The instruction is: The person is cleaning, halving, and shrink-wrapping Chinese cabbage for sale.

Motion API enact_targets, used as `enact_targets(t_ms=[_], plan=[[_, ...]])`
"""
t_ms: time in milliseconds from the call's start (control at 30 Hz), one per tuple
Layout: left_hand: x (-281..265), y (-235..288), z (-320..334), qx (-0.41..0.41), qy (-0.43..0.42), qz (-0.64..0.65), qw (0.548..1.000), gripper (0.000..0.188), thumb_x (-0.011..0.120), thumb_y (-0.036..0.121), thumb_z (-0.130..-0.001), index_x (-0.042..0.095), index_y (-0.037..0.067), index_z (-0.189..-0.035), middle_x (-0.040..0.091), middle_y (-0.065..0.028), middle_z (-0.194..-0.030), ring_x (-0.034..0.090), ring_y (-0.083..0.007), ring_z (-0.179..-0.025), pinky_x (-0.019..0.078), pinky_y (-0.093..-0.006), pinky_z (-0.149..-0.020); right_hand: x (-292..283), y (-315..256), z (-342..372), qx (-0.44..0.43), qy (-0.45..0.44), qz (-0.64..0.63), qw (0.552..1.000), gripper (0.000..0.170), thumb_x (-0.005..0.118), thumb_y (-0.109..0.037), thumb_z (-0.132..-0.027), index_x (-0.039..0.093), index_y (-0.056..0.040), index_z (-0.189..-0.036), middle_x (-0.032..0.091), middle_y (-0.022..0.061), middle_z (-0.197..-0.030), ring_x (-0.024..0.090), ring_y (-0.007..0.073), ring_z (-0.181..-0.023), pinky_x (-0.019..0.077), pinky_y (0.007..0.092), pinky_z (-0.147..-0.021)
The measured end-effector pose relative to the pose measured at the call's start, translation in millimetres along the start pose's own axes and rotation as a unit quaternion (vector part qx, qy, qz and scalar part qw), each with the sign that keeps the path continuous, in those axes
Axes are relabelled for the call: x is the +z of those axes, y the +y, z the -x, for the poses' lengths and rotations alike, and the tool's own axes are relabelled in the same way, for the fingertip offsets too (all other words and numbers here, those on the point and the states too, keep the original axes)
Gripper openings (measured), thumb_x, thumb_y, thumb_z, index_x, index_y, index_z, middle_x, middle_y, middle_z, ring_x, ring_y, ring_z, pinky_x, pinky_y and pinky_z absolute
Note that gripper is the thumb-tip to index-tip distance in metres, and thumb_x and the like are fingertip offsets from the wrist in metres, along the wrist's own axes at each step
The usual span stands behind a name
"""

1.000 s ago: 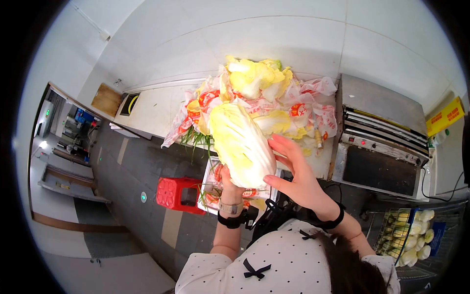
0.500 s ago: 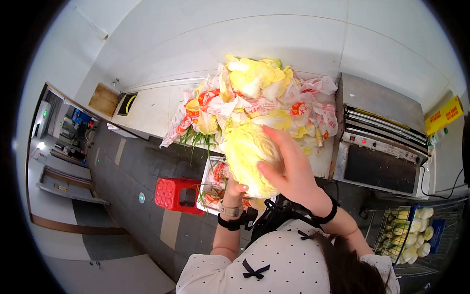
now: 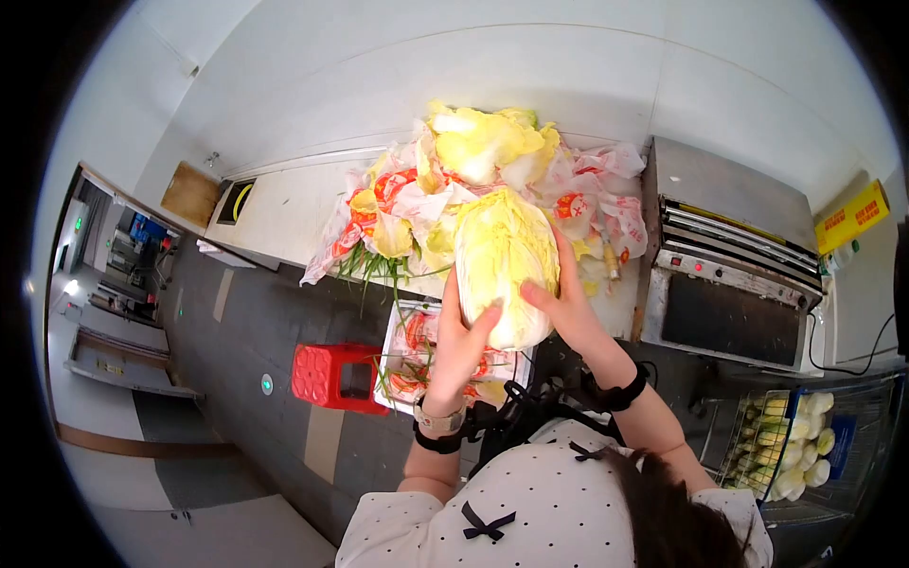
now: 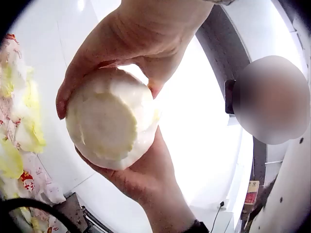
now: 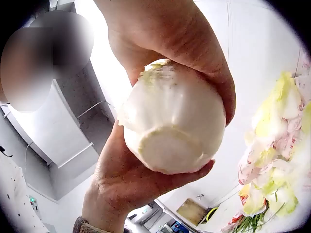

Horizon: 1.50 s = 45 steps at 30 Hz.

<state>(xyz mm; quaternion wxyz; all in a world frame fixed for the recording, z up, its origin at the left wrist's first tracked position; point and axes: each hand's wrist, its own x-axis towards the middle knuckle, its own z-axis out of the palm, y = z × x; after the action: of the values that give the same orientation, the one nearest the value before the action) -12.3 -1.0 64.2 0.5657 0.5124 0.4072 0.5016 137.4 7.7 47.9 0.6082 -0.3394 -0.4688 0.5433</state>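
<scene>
A napa cabbage (image 3: 507,256) with yellow leaves is held up in both hands in the head view. The left hand (image 3: 461,346) grips its lower left side, thumb on the front; the right hand (image 3: 573,308) grips the right side, thumb also on the front. In the left wrist view the cabbage's pale, flat-cut base (image 4: 109,126) faces the camera between the left hand (image 4: 136,34) and right hand (image 4: 150,179). The right wrist view shows the same base (image 5: 170,150), with the right hand (image 5: 170,34) above and the left hand (image 5: 121,179) below.
Loose leaves (image 3: 488,142) and printed plastic bags (image 3: 615,204) cover part of the counter (image 3: 289,213), with green stalks at its edge. A wrapping machine (image 3: 734,256) stands right, a white bin (image 3: 393,355) and red stool (image 3: 327,374) below, and a cart of cabbages (image 3: 805,445) lower right.
The cabbage has been turned from a tilted pose to nearly upright and moved slightly right. The right hand has gone from open fingers beside it to a grip on its right side.
</scene>
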Motion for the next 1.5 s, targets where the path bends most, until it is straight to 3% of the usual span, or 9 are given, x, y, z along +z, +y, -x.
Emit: enact_targets(t_ms=[300,400,600,767,833,967,1133,1367,1500], plan=[[-2,-3,6,0.010,-0.013,-0.065,0.998,0.052,0.041,0.008,-0.091,0.020,-0.003,-0.137,0.034,-0.0170,-0.135,0.035,-0.0177,-0.121,0.0291,-0.0293,-0.100,-6,2,2,0.005,0.024,-0.038,0.999,0.076,0.062,-0.011,-0.080,0.013,-0.0021,-0.138,0.031,0.0143,-0.133,0.033,0.0204,-0.123,0.0291,0.0316,-0.101],[6,4,11,0.003,0.014,0.019,1.000,0.049,0.035,0.015,-0.093,0.020,-0.002,-0.137,0.035,-0.0140,-0.135,0.038,-0.0179,-0.121,0.0293,-0.0283,-0.100,-10,9,2,0.025,0.034,-0.086,0.995,0.075,0.061,-0.010,-0.080,0.014,-0.0030,-0.138,0.034,0.0138,-0.132,0.035,0.0195,-0.122,0.0299,0.0315,-0.101],[3,8,15,0.017,-0.027,-0.079,0.996,0.059,0.043,0.028,-0.093,0.017,0.001,-0.139,0.032,-0.0139,-0.137,0.031,-0.0194,-0.126,0.0279,-0.0320,-0.102,-16,0,10,0.107,0.028,-0.280,0.954,0.070,0.054,-0.011,-0.081,0.015,-0.0078,-0.139,0.038,0.0113,-0.131,0.038,0.0171,-0.120,0.0352,0.0316,-0.097],[-9,-28,10,-0.142,-0.115,0.292,0.939,0.068,0.051,0.041,-0.087,0.023,0.005,-0.137,0.038,-0.0101,-0.135,0.042,-0.0218,-0.120,0.0366,-0.0365,-0.099,-15,7,15,0.115,0.010,-0.351,0.929,0.071,0.052,-0.018,-0.081,0.014,-0.0085,-0.139,0.034,0.0109,-0.134,0.037,0.0173,-0.121,0.0348,0.0321,-0.098],[-11,-29,8,-0.207,-0.107,0.285,0.930,0.069,0.053,0.042,-0.085,0.025,0.005,-0.136,0.040,-0.0092,-0.134,0.044,-0.0227,-0.119,0.0388,-0.0377,-0.098,-15,4,13,0.073,0.014,-0.277,0.958,0.069,0.052,-0.018,-0.081,0.015,-0.0076,-0.139,0.033,0.0114,-0.135,0.035,0.0175,-0.123,0.0320,0.0318,-0.099],[-22,-52,11,-0.154,-0.138,0.330,0.921,0.070,0.057,0.037,-0.082,0.026,0.003,-0.135,0.042,-0.0104,-0.132,0.045,-0.0235,-0.117,0.0398,-0.0380,-0.097,-27,9,2,-0.044,-0.043,-0.040,0.997,0.066,0.049,-0.018,-0.083,0.016,-0.0050,-0.139,0.029,0.0125,-0.137,0.032,0.0184,-0.125,0.0263,0.0304,-0.102],[-18,-47,14,-0.146,-0.096,0.299,0.938,0.075,0.065,0.030,-0.075,0.027,0.001,-0.133,0.044,-0.0118,-0.129,0.046,-0.0238,-0.116,0.0399,-0.0376,-0.097,-26,-1,2,-0.064,-0.045,0.017,0.997,0.061,0.050,-0.014,-0.083,0.022,-0.0027,-0.136,0.035,0.0128,-0.132,0.034,0.0205,-0.123,0.0268,0.0331,-0.101],[-10,-31,12,-0.063,-0.040,0.233,0.970,0.078,0.067,0.033,-0.069,0.032,0.001,-0.131,0.047,-0.0137,-0.125,0.051,-0.0269,-0.111,0.0432,-0.0403,-0.094,-14,-44,16,-0.281,0.060,0.265,0.920,0.039,0.070,-0.015,-0.070,0.054,-0.0053,-0.103,0.048,0.0125,-0.119,0.046,0.0277,-0.112,0.0352,0.0352,-0.094],[-10,-28,11,-0.034,-0.029,0.224,0.973,0.085,0.071,0.030,-0.066,0.027,0.003,-0.133,0.045,-0.0119,-0.126,0.049,-0.0257,-0.113,0.0424,-0.0395,-0.095,14,-42,23,-0.200,0.107,0.296,0.928,0.034,0.071,-0.008,-0.066,0.057,-0.0048,-0.097,0.049,0.0129,-0.118,0.046,0.0262,-0.111,0.0347,0.0366,-0.095]])
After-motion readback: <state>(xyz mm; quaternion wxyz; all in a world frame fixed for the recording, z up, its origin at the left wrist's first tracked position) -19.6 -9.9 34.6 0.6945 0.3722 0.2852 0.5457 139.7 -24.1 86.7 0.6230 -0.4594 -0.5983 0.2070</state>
